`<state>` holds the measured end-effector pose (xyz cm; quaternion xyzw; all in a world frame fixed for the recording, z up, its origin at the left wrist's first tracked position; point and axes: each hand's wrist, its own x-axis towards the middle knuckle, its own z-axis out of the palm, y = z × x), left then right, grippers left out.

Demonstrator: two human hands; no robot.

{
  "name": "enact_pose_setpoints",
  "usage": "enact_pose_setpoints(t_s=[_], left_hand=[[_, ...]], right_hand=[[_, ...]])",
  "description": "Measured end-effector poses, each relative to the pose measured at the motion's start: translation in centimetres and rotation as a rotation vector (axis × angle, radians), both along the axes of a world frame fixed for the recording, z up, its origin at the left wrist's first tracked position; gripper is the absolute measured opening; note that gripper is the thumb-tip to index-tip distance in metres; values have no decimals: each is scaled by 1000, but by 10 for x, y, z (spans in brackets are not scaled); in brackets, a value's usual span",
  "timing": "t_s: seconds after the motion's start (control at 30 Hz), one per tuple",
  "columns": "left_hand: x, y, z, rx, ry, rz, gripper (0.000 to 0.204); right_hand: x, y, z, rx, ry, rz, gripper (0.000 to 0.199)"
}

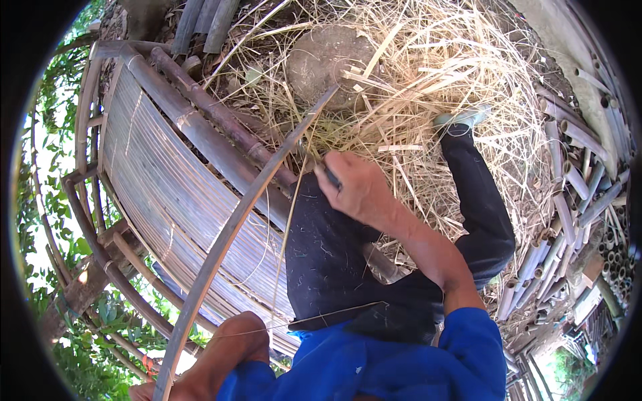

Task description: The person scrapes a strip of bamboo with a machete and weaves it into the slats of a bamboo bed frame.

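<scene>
My right hand [358, 187] is closed around the dark handle [332, 178] of what looks like a knife, above my right-of-centre bent knee. Its short metal blade [302, 148] shows only in part, beside a long split bamboo strip [234, 234]. This strip slants from the lower left edge up to the straw-covered ground. A thin pale sliver [289, 224] hangs down from near the blade. At the lower left edge, my left hand [142, 391] lies by the strip's near end; the picture's edge cuts it off and its fingers cannot be made out.
A slatted bamboo bench [167, 180] stands on the left. Pale bamboo shavings [461, 60] cover the ground around a round stump [328, 63]. My foot in a light shoe [463, 119] rests among them. Cut bamboo tubes [568, 214] are piled on the right.
</scene>
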<state>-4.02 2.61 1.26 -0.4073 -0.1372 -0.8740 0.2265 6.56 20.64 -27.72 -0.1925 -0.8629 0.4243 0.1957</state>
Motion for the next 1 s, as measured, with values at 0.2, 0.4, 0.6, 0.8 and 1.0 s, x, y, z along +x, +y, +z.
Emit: enact_pose_setpoints(t_s=[0.2, 0.4, 0.6, 0.8, 1.0], left_hand=[[1, 9, 1, -4, -6, -77, 34], [-2, 11, -3, -4, 44, -94, 32], [-7, 5, -3, -13, 11, -5, 33], [-19, -9, -3, -188, -80, 478, 32], [-42, -9, -54, -1168, -221, 796, 37]], right_hand=[[-3, 18, -50, -77, -96, -100, 21], [-7, 1, -39, 40, 15, -1, 19], [3, 65, -164, -104, -338, -178, 14], [17, 80, -157, -161, -459, -229, 29], [41, 85, -120, -346, -478, -513, 33]])
